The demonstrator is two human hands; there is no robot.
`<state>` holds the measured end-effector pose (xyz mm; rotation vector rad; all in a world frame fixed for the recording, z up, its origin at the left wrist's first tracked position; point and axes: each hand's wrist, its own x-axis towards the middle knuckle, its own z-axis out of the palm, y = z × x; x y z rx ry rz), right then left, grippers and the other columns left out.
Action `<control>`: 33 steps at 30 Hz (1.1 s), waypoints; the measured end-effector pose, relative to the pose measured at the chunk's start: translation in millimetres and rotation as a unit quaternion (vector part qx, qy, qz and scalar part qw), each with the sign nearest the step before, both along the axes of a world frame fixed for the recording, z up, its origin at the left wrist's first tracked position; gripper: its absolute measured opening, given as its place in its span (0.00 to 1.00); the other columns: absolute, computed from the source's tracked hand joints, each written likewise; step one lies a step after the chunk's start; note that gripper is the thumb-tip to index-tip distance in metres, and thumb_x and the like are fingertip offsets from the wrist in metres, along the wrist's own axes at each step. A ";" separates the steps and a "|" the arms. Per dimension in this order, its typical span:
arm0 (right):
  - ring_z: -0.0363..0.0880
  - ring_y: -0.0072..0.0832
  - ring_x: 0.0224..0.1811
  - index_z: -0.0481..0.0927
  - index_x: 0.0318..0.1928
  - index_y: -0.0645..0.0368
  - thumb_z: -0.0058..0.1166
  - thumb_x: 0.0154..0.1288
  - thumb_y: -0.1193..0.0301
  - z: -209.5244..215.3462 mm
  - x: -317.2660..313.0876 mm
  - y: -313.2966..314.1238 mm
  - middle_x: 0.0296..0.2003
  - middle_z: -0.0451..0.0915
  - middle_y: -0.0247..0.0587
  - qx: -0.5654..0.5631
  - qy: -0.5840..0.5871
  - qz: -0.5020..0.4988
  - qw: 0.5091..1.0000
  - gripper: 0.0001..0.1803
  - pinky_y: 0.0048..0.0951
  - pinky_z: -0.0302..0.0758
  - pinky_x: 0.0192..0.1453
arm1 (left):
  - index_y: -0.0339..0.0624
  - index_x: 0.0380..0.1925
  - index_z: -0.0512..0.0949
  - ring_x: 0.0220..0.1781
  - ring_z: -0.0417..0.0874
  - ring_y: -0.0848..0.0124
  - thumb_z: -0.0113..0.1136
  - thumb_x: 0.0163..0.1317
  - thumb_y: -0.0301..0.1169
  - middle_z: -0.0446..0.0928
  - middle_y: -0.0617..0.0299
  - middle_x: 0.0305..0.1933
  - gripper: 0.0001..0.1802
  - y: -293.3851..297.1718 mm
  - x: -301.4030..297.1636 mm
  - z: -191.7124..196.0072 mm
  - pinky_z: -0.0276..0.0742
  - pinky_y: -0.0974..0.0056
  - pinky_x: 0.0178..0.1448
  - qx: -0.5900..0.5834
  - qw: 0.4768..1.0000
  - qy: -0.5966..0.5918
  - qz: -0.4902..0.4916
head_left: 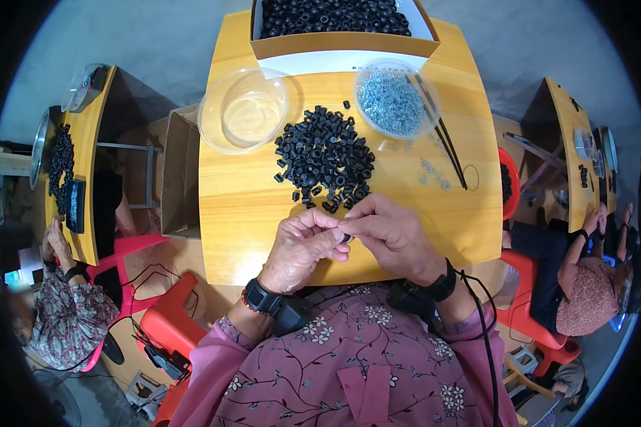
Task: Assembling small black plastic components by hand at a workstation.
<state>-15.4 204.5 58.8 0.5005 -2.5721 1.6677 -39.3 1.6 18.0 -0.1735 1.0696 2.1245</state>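
Black ring (pixel 346 238) pinched between fingertips of both hands: left hand (pixel 303 250) curled, right hand (pixel 392 236) closed round it.

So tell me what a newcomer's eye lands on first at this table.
First, the heap of small black ring-shaped parts in the middle of the yellow wooden table, just beyond the left hand and right hand, which meet over one small black piece. Behind it, an empty clear plastic bowl sits left, and a clear bowl of small silvery parts right.
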 end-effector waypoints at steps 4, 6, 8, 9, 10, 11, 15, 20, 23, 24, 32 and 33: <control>0.80 0.33 0.36 0.87 0.44 0.53 0.61 0.62 0.82 0.1 -3.3 0.2 0.34 0.78 0.38 -0.017 -0.016 0.003 1.000 0.12 0.30 0.77 0.38 | 0.33 0.43 0.79 0.36 0.89 0.69 0.62 0.68 0.22 0.84 0.54 0.39 0.06 -0.7 -0.5 -1.3 0.90 0.67 0.42 -0.002 1.000 0.015 -0.009; 0.80 0.32 0.36 0.87 0.43 0.53 0.62 0.62 0.81 -0.5 -3.6 0.7 0.33 0.77 0.38 -0.018 -0.026 0.005 0.999 0.11 0.30 0.76 0.38 | 0.33 0.44 0.79 0.36 0.89 0.69 0.63 0.68 0.22 0.84 0.54 0.38 0.07 0.1 -0.6 -0.1 0.90 0.67 0.42 0.000 1.000 0.015 -0.011; 0.80 0.32 0.36 0.87 0.43 0.53 0.62 0.62 0.80 -2.2 -3.7 0.7 0.33 0.77 0.37 -0.020 -0.031 0.004 0.999 0.10 0.30 0.76 0.38 | 0.33 0.44 0.79 0.36 0.89 0.69 0.64 0.68 0.23 0.84 0.54 0.38 0.08 1.5 -0.9 3.5 0.90 0.67 0.42 -0.010 1.000 0.009 -0.012; 0.79 0.32 0.36 0.87 0.42 0.53 0.62 0.63 0.80 -1.2 -4.2 0.8 0.33 0.77 0.37 -0.017 -0.030 0.008 0.999 0.10 0.30 0.76 0.37 | 0.33 0.44 0.79 0.36 0.89 0.69 0.64 0.67 0.23 0.84 0.54 0.38 0.08 1.7 -1.1 4.9 0.90 0.67 0.42 -0.014 1.000 0.006 -0.012; 0.79 0.32 0.35 0.87 0.42 0.53 0.63 0.63 0.80 0.5 -4.8 0.9 0.33 0.77 0.37 -0.014 -0.028 0.012 0.999 0.10 0.30 0.76 0.37 | 0.33 0.44 0.79 0.36 0.89 0.69 0.64 0.67 0.22 0.84 0.54 0.38 0.08 1.2 -1.0 4.3 0.90 0.66 0.42 -0.012 1.000 0.010 -0.016; 0.79 0.32 0.35 0.87 0.42 0.53 0.63 0.63 0.80 1.8 -5.3 1.1 0.32 0.77 0.36 -0.010 -0.026 0.016 0.999 0.09 0.30 0.75 0.37 | 0.33 0.44 0.79 0.36 0.89 0.69 0.64 0.67 0.21 0.84 0.54 0.38 0.08 0.4 -0.9 2.7 0.90 0.66 0.43 -0.011 1.000 0.013 -0.020; 0.79 0.32 0.35 0.87 0.41 0.54 0.63 0.63 0.79 4.8 -6.0 1.1 0.32 0.77 0.37 -0.004 -0.024 0.035 0.999 0.08 0.30 0.75 0.37 | 0.33 0.43 0.79 0.36 0.88 0.68 0.62 0.66 0.18 0.84 0.54 0.38 0.07 -1.4 -1.2 0.9 0.90 0.65 0.43 0.011 1.000 0.008 -0.027; 0.80 0.36 0.36 0.83 0.48 0.59 0.64 0.63 0.76 7.2 -0.5 -0.6 0.35 0.78 0.41 -0.052 -0.063 -0.010 0.997 0.13 0.32 0.76 0.39 | 0.32 0.42 0.79 0.37 0.87 0.69 0.61 0.65 0.17 0.83 0.56 0.37 0.07 -0.8 -2.9 3.6 0.88 0.64 0.45 0.015 1.000 -0.007 -0.007; 0.80 0.41 0.37 0.78 0.53 0.62 0.66 0.62 0.72 18.4 3.1 -5.9 0.35 0.77 0.45 0.045 -0.010 -0.001 0.999 0.20 0.36 0.76 0.40 | 0.32 0.42 0.80 0.37 0.86 0.71 0.61 0.65 0.17 0.83 0.57 0.37 0.06 0.7 -3.4 4.9 0.87 0.65 0.45 0.003 1.000 -0.007 0.020; 0.80 0.41 0.37 0.77 0.52 0.62 0.66 0.62 0.71 19.2 4.7 -8.2 0.35 0.77 0.45 0.084 0.002 0.000 0.996 0.20 0.37 0.76 0.39 | 0.32 0.42 0.80 0.37 0.86 0.72 0.61 0.65 0.17 0.83 0.57 0.37 0.06 2.0 -3.4 6.4 0.86 0.66 0.45 -0.008 1.000 -0.005 0.026; 0.80 0.39 0.31 0.77 0.51 0.65 0.69 0.59 0.61 15.6 7.6 -20.3 0.31 0.75 0.43 0.286 0.069 -0.009 0.956 0.26 0.35 0.76 0.33 | 0.34 0.40 0.80 0.34 0.84 0.76 0.62 0.63 0.17 0.83 0.59 0.37 0.07 6.6 -3.5 9.3 0.82 0.71 0.40 -0.044 0.999 0.017 0.020; 0.80 0.39 0.31 0.77 0.51 0.65 0.68 0.59 0.60 15.8 8.3 -20.6 0.31 0.75 0.43 0.300 0.072 -0.008 0.951 0.26 0.35 0.76 0.32 | 0.35 0.41 0.79 0.34 0.83 0.77 0.62 0.63 0.17 0.83 0.59 0.38 0.07 6.7 -3.7 10.3 0.82 0.72 0.40 -0.056 0.998 0.019 0.014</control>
